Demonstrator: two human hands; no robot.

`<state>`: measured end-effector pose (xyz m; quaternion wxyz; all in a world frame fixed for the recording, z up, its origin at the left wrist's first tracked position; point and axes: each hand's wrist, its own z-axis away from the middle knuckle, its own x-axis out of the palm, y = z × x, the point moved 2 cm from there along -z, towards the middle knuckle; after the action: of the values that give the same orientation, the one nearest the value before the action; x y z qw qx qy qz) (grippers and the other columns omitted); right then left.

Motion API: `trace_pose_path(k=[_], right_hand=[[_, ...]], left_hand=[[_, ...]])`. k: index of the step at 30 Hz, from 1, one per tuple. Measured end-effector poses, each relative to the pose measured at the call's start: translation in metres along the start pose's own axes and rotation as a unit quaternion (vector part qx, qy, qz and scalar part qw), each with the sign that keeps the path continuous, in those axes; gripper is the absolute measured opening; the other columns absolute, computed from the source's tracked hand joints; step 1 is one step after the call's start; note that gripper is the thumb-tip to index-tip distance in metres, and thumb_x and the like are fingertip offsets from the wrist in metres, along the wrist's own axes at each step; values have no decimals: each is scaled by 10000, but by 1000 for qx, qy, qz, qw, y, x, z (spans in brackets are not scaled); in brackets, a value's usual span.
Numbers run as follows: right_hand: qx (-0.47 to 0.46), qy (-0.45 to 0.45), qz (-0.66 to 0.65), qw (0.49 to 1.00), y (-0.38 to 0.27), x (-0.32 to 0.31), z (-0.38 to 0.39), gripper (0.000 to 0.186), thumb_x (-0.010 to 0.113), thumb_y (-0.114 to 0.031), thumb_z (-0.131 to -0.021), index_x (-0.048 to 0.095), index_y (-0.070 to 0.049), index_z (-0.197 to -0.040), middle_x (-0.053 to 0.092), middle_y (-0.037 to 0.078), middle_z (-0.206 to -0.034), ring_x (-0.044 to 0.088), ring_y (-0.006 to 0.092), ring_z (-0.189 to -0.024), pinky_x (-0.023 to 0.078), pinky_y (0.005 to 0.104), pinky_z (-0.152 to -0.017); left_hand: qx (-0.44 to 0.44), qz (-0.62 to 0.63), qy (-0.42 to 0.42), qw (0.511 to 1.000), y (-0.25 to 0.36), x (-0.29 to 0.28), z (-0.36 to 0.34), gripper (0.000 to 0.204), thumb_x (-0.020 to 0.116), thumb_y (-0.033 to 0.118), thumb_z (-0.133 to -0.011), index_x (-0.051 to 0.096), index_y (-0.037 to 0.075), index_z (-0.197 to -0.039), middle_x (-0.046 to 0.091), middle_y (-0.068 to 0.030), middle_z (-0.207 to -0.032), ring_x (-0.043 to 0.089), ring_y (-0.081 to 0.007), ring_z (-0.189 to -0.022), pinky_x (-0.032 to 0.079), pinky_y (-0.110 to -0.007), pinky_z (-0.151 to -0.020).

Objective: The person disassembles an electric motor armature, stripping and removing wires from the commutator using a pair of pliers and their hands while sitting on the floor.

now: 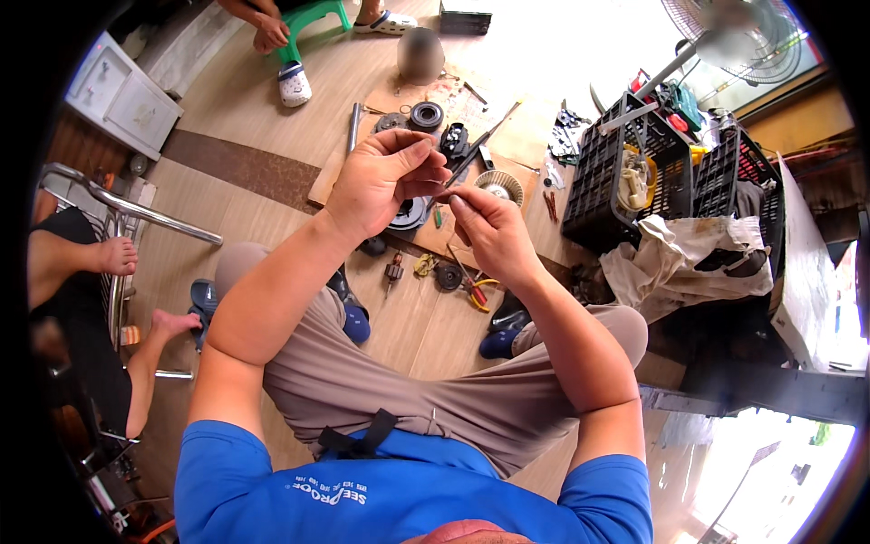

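My left hand (pixel 376 186) is raised over the work area, its fingers curled and its thumb bent in toward them. Close beside it, my right hand (pixel 494 231) pinches with thumb and forefinger. The fingertips nearly meet; something small and dark shows there, too small to name. Just beyond them runs a thin dark rod (pixel 485 140); whether a hand touches it is unclear. Below lies cardboard (pixel 326 186) bearing a black ring (pixel 426 115), a black part (pixel 455 139) and a finned fan wheel (pixel 498 186). Nearer me are a motor armature (pixel 393 270), a black disc (pixel 449 277) and red-and-yellow-handled pliers (pixel 478 292).
Black plastic crates (pixel 625 172) full of parts stand at the right, a cloth (pixel 693 263) draped before them. A standing fan (pixel 734 36) is behind. Someone sits by a green stool (pixel 313 18); another person's bare feet (pixel 118 257) are beside a metal-framed chair (pixel 154 222).
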<state>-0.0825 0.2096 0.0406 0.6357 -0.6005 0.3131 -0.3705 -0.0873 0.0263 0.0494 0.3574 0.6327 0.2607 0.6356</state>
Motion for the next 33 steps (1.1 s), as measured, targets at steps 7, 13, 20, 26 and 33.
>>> trace_pose_path(k=[7,13,20,26,33], right_hand=[[-105,56,290,950,-5,1,-5,150,570,-139,-959,650,-43,-1043,639,200,-800,647,305,-691,487,372,-617],[-171,129,278,936,-8,1,-2,158,609,-183,-934,656,-38,-978,638,191,-787,630,356,-717,485,395,-628],[-205,157,365,894,-5,-1,-2,243,673,-184,-892,605,-5,-742,528,165,-667,540,338,-582,420,393,-538],[-209,172,381,884,3,-1,-4,309,628,-217,-930,578,-9,-706,504,170,-634,520,347,-563,407,400,-522],[-114,140,288,940,7,0,-5,332,595,-243,-957,590,-4,-726,576,196,-673,575,339,-579,439,396,-537]], left_hand=[[7,10,79,997,1,1,5,123,607,150,-959,645,42,-1005,710,-99,-916,709,-221,-850,601,-374,-760],[-3,21,64,998,-8,1,1,124,597,149,-966,643,42,-1009,712,-100,-925,712,-224,-856,603,-370,-775],[-11,8,41,999,-12,13,6,98,597,95,-958,621,12,-1004,694,-105,-924,693,-200,-856,595,-347,-779],[4,1,50,999,-13,19,7,108,600,81,-954,628,-11,-1003,693,-117,-931,693,-201,-857,595,-335,-786],[46,-50,36,997,-13,17,7,117,571,105,-975,636,19,-1021,703,-104,-935,703,-216,-871,588,-359,-811]])
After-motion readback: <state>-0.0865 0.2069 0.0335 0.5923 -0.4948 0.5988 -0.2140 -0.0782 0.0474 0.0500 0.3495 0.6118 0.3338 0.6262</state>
